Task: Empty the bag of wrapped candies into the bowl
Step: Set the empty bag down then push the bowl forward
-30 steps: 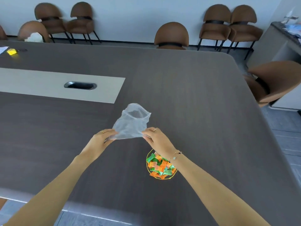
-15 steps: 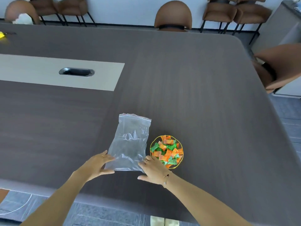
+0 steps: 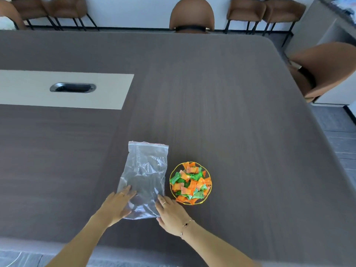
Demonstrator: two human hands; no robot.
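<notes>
A clear zip bag [image 3: 145, 170] lies flat on the dark table, with no candies visible inside. My left hand [image 3: 116, 206] rests palm down on its near left corner, fingers spread. My right hand [image 3: 170, 213] lies flat at its near right corner, fingertips touching the plastic. Just right of the bag stands a small yellow-rimmed bowl [image 3: 172, 190] heaped with orange and green wrapped candies [image 3: 189, 183].
The table [image 3: 231, 112] has a pale inset panel with a cable slot [image 3: 72, 87] at the left. Brown chairs line the far wall, one chair [image 3: 191, 15] stands at the far edge and another chair [image 3: 325, 68] at the right. The near table edge lies just below my wrists.
The bag was held up in both hands over the table one second ago; it now lies flat beside the bowl. Both hands have slid forward onto its near end.
</notes>
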